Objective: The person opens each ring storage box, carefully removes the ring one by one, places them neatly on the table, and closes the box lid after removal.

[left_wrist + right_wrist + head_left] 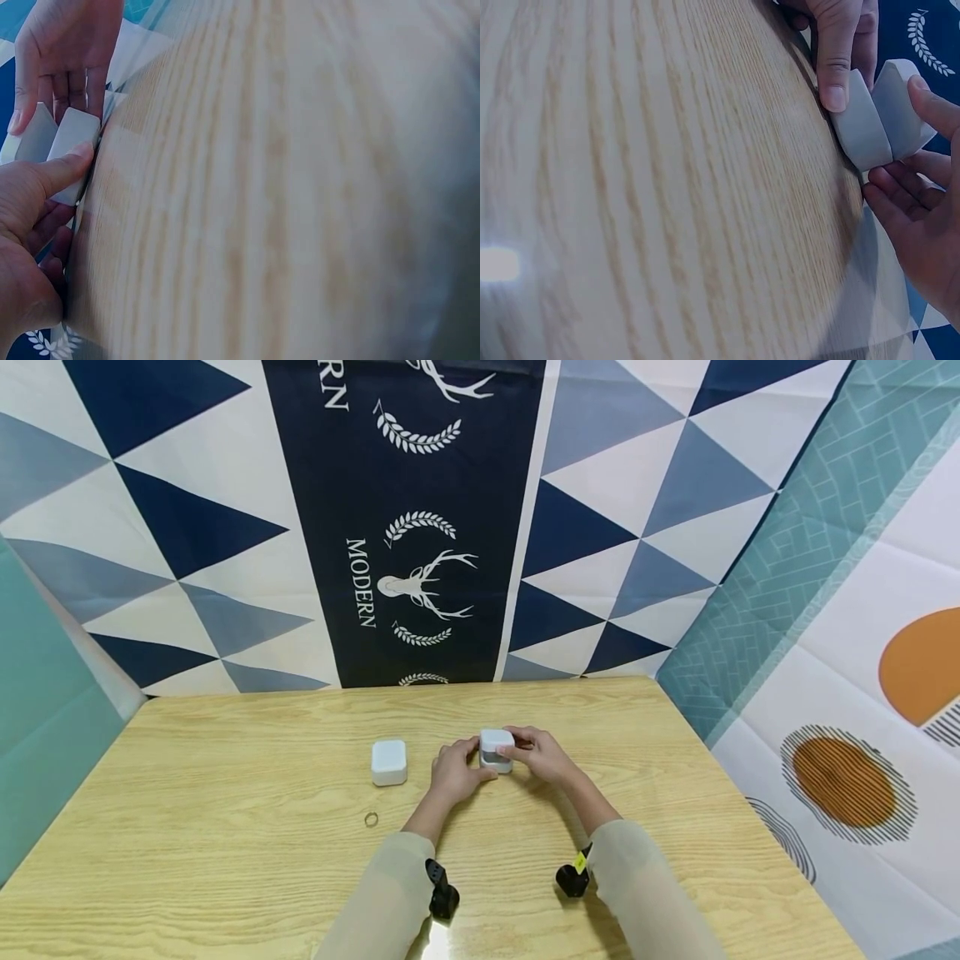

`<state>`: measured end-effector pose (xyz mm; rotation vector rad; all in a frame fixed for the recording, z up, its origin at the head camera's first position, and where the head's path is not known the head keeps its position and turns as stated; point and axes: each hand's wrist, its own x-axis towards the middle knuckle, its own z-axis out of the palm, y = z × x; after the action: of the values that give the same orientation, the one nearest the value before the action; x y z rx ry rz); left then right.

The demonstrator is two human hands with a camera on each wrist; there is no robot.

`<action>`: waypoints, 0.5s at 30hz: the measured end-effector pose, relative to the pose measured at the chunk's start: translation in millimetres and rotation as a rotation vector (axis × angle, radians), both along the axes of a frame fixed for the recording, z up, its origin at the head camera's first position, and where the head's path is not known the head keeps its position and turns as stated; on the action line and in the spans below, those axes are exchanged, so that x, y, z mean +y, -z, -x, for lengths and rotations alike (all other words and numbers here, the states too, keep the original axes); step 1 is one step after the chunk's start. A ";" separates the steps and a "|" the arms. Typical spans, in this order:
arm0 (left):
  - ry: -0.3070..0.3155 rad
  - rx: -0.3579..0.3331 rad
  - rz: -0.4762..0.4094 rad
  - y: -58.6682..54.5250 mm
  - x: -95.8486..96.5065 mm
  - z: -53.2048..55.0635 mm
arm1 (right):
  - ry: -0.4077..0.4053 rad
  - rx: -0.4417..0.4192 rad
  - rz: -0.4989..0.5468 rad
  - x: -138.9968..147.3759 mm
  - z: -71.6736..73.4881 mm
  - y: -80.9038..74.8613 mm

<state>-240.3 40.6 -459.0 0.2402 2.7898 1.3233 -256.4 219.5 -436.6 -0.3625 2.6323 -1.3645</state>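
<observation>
Between both hands is a small white box with rounded corners, its lid (497, 739) tilted up from its base (501, 768). A wedge-shaped gap shows between the two halves in the right wrist view. My left hand (454, 774) holds the base (862, 124), with the thumb pressed on its near side. On the right, my other hand (546, 755) pinches the lid (902, 105), thumb on the outer face and fingers below. The inside of the box is mostly hidden.
A second white box (389, 762), closed, stands to the left on the wooden table (247, 827). Nearer me lies a small gold-coloured ring (371, 814). Patterned cloth (420, 527) hangs behind the table's far edge, with more cloth (840, 693) along the right side.
</observation>
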 end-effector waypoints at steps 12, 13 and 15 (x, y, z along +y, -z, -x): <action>0.001 0.007 -0.003 -2.8 -0.3 -1.8 | 0.019 -0.022 0.012 -2.2 -0.3 -0.7; 0.001 0.009 -0.002 -2.6 -0.3 -1.8 | 0.020 -0.024 0.013 -2.4 -0.2 -0.7; 0.003 0.010 -0.004 -2.2 -0.4 -1.6 | 0.020 -0.024 0.016 -2.7 -0.4 -1.1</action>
<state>-238.7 40.2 -456.9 0.2514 2.7943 1.3301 -256.0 216.7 -435.5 -0.3208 2.6135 -1.3881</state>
